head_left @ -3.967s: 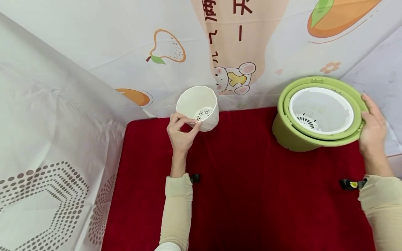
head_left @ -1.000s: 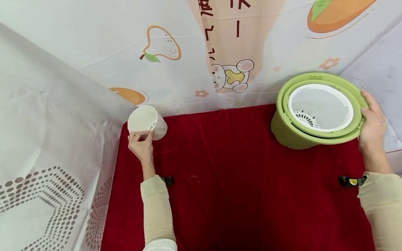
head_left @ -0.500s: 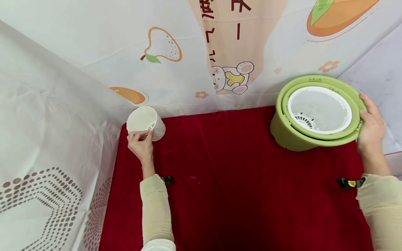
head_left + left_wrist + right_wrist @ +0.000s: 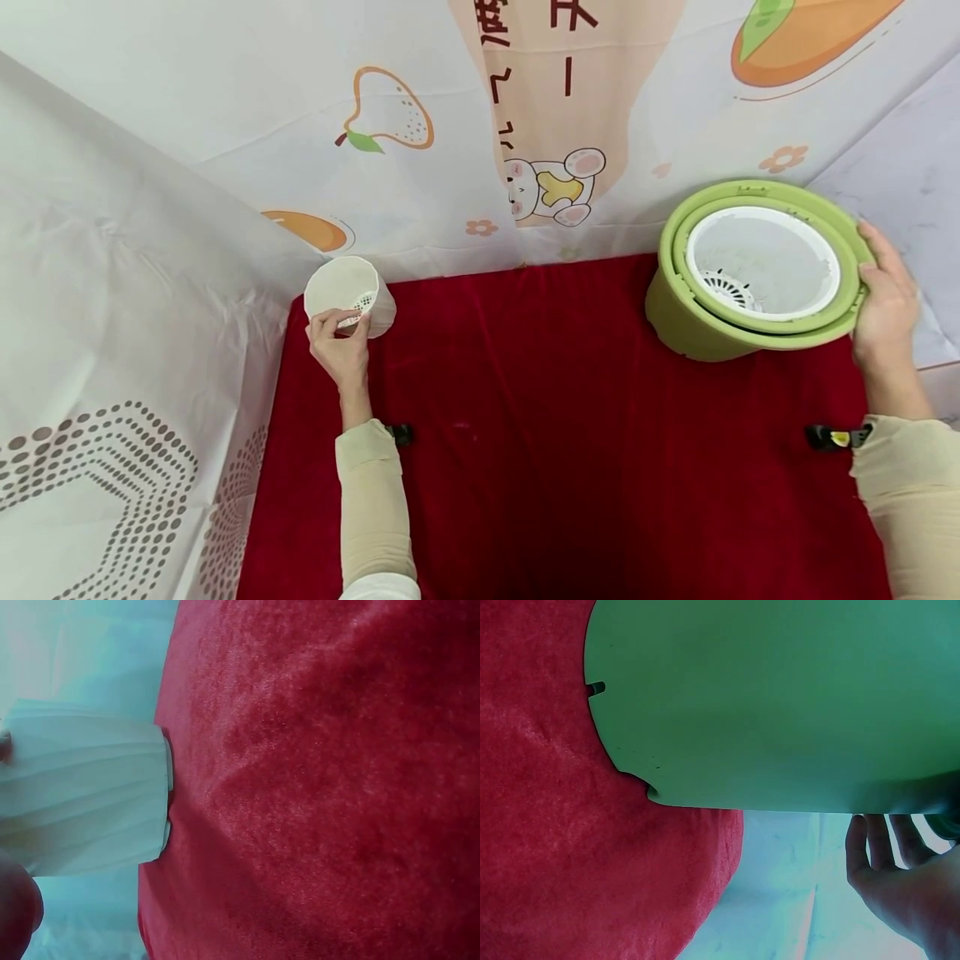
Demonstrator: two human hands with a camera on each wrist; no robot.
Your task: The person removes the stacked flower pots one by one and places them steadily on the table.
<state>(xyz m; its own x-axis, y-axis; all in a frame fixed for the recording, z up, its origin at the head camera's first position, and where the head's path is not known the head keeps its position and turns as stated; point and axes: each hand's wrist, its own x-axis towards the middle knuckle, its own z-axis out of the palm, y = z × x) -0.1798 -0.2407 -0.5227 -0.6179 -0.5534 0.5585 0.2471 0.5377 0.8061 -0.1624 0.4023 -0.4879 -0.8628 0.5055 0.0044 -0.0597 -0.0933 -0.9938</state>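
Note:
A small white flowerpot [image 4: 384,310] with a perforated bottom stands at the back left corner of the red cloth. My left hand [image 4: 341,354] is at its near rim, thumb and fingers pinching the edge. The left wrist view shows the ribbed side of this white pot [image 4: 90,795] with its foot on the cloth. At the back right is a large green flowerpot [image 4: 686,321], with a second green rim and a white slotted inner pot [image 4: 795,258] nested inside. My right hand [image 4: 888,308] grips its right rim; the right wrist view shows fingers [image 4: 881,844] against its wall.
Red velvet cloth [image 4: 525,417] covers the table between the two pots. A printed white curtain [image 4: 420,200] hangs right behind its back edge, and another white sheet [image 4: 112,292] closes off the left side.
Over the last four seconds my left hand has carried the white flowerpot left, from the middle back to the corner. In the last half second it barely moves. My right hand stays on the green flowerpot.

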